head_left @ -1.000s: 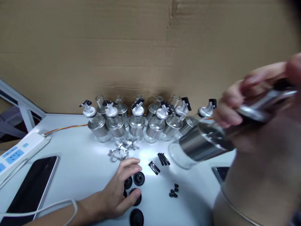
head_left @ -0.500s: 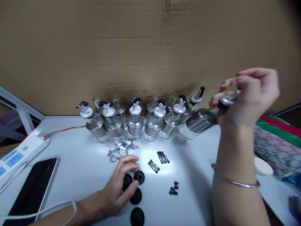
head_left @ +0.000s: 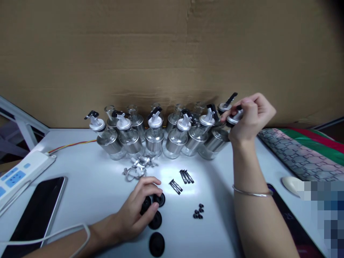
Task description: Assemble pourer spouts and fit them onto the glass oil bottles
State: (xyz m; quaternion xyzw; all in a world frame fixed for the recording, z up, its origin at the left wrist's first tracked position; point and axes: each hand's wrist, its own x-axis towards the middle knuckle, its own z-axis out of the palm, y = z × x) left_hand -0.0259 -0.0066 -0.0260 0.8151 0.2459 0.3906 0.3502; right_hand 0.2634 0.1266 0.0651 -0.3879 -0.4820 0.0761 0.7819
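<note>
Right hand [head_left: 248, 120] grips bottle [head_left: 215, 143] by its cap, right of centre; glass likely fragile, slippery. Left hand [head_left: 137, 211] pinches black cap [head_left: 159, 200].

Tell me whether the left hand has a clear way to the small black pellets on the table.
Probably yes: the left hand rests on black caps, and only bare table separates it from the pellets.

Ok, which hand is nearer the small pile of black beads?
Left. The left hand rests on black caps beside the beads; the right hand grips a bottle farther back.

Bare forearms, thin silver bangle [head_left: 252, 194]
</note>
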